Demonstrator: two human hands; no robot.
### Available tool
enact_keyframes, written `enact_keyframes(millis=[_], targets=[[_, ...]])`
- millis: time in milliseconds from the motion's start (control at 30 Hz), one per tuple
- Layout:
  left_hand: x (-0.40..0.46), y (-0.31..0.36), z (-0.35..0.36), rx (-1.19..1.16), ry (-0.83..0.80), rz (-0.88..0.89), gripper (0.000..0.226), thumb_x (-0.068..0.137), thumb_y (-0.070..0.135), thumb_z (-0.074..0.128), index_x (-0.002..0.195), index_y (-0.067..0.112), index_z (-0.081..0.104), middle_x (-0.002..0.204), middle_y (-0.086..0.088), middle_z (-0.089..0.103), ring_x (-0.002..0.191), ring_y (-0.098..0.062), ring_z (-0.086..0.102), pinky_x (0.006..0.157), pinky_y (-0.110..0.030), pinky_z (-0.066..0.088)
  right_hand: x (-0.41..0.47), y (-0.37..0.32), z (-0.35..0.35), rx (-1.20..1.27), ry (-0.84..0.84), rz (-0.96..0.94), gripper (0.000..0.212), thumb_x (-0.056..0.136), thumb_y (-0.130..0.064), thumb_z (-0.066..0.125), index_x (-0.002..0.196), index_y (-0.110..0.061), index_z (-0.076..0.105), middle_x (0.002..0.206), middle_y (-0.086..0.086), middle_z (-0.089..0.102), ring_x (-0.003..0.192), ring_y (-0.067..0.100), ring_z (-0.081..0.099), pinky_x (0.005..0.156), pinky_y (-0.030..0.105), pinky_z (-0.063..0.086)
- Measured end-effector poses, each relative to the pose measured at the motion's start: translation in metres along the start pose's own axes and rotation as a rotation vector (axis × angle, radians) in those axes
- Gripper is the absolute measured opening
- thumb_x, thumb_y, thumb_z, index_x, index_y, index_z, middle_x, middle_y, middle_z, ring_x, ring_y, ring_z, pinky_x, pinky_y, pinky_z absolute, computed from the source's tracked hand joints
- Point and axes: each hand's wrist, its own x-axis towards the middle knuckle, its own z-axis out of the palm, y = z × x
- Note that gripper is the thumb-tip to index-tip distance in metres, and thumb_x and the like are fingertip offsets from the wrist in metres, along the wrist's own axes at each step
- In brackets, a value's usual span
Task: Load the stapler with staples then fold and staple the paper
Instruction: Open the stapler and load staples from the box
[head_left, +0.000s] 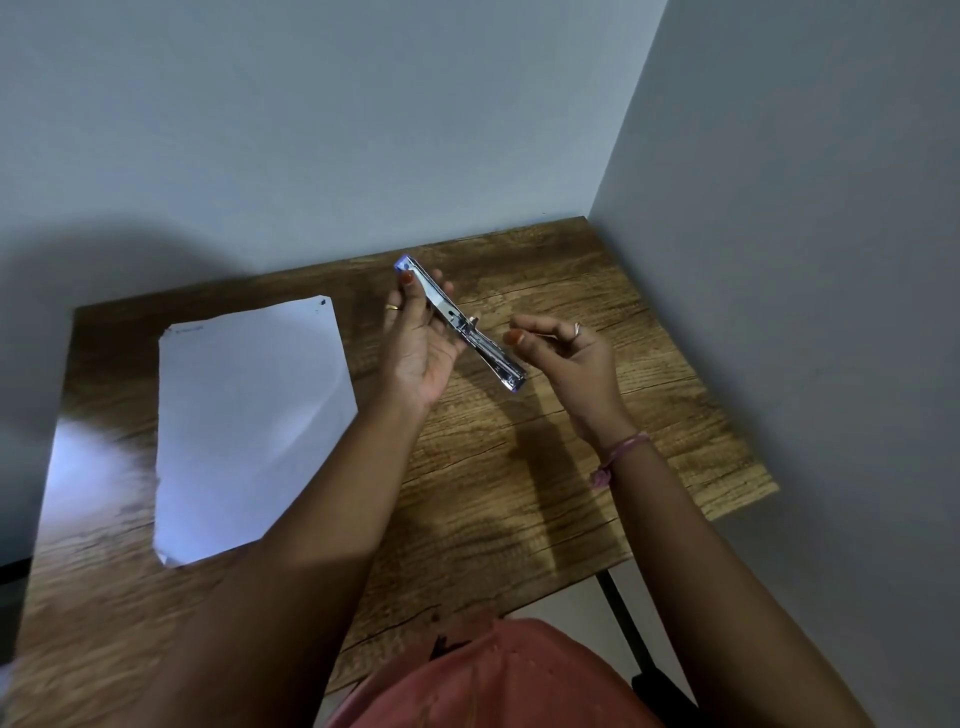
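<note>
Head-camera view: an opened stapler (460, 322), its metal channel laid out in one long line with a blue tip at each end, is held in the air above the far middle of the wooden table (519, 467), slanting from far left to near right. Its far half lies across the upturned left hand (418, 340), whose fingers and thumb curl round it; one finger wears a gold ring. Just right of the stapler, not touching it, the right hand (563, 353) has its thumb and forefinger pressed together on something thin and pale, apparently a strip of staples (543, 337), though it is too small to be sure. This hand also wears a ring, and a pink thread band (621, 457) circles its wrist. Well apart to the left, a white sheet of paper (249, 426) lies flat and unfolded on the table, its near left corner slightly creased. Grey walls meet in a corner behind the table's far right edge. Pink clothing (498, 680) shows at the near edge.
</note>
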Motion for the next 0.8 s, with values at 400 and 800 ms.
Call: enact_keyframes(millis=[400,800], targets=[[-0.009,0.007,0.013,-0.025,-0.121,0.055,0.021,0.076,0.033,0.064,0.096,0.036,0.070,0.089,0.010,0.071,0.087,-0.005,0.067,0.093,-0.051,0.046,-0.005,-0.015,0.026,-0.455,0.068,-0.208,0.025,0.080,-0.009,0.075,0.103,-0.011,0.068,0.094,0.002,0.074,0.091,0.009,0.069,0.080,0.033,0.058],[-0.011,0.007,0.016,0.025,-0.124,0.082,0.021,0.096,0.028,0.050,0.103,0.038,0.067,0.098,0.008,0.065,0.091,-0.005,0.064,0.085,-0.046,0.053,-0.006,-0.021,0.029,-0.570,0.141,-0.270,0.017,0.080,-0.013,0.075,0.097,-0.010,0.073,0.093,-0.002,0.075,0.088,0.003,0.069,0.080,0.035,0.058]])
